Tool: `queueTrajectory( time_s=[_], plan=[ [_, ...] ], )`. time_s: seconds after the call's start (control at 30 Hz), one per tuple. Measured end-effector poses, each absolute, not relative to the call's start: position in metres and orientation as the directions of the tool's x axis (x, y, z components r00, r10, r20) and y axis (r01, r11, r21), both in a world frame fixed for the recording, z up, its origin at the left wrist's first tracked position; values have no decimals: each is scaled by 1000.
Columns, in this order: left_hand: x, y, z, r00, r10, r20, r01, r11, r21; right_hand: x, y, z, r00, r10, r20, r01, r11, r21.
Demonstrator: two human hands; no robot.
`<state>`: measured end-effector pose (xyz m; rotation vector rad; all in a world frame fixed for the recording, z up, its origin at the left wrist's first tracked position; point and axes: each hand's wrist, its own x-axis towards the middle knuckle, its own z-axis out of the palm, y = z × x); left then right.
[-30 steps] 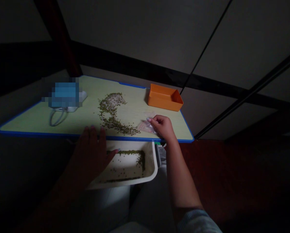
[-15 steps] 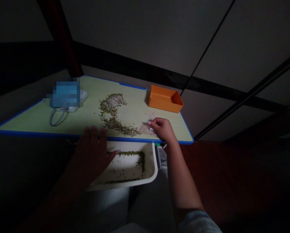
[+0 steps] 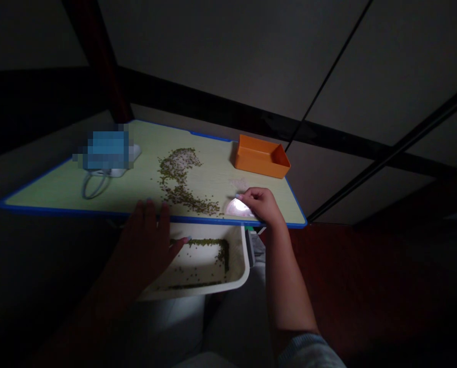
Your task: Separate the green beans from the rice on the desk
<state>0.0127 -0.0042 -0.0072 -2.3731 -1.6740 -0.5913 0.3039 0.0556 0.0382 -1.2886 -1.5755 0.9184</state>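
Note:
My right hand (image 3: 264,205) is closed in a pinch low over the right part of the tabletop (image 3: 136,191). Between its fingers is a clear, rounded piece of plastic (image 3: 236,207) that catches a bright glare; its exact kind does not show. Left of it, small green beans or seeds (image 3: 186,199) lie scattered in a curved band, with paler bits mixed in at the far end. My left hand (image 3: 147,245) has its fingers apart, the tips at the blue front edge and the thumb over the white tray (image 3: 244,260). More green grains lie inside that tray, below the tabletop.
An orange open box (image 3: 261,161) stands at the back right of the tabletop. At the left is a white device (image 3: 135,152) with a grey cable loop (image 3: 86,186), partly blurred out. Dark panels rise behind, and the reddish floor (image 3: 339,276) is at the right.
The plastic piece now shines with a bright glare where it looked dull and pinkish before. My right hand has shifted slightly right in the picture; my left hand rests much as before.

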Motion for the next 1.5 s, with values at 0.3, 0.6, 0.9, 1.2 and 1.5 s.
queueTrajectory(
  time_s=[0.3, 0.6, 0.9, 1.2, 1.5],
  plan=[
    [13, -6, -7, 274, 865, 419, 932, -347, 106, 305, 58, 36, -115, 980, 161, 382, 193, -904],
    [14, -5, -6, 267, 877, 399, 935, -336, 112, 301, 55, 36, -145, 971, 191, 455, 237, -858],
    [14, -4, -6, 269, 858, 438, 926, -356, 128, 300, 54, 35, -95, 970, 223, 512, 240, -825],
    [14, -4, -5, 271, 879, 392, 934, -339, 116, 301, 54, 35, -6, 967, 256, 453, 231, -861],
    [12, -5, -10, 281, 867, 411, 937, -341, 79, 304, 58, 31, 74, 967, 244, 437, 189, -880]
  ],
)
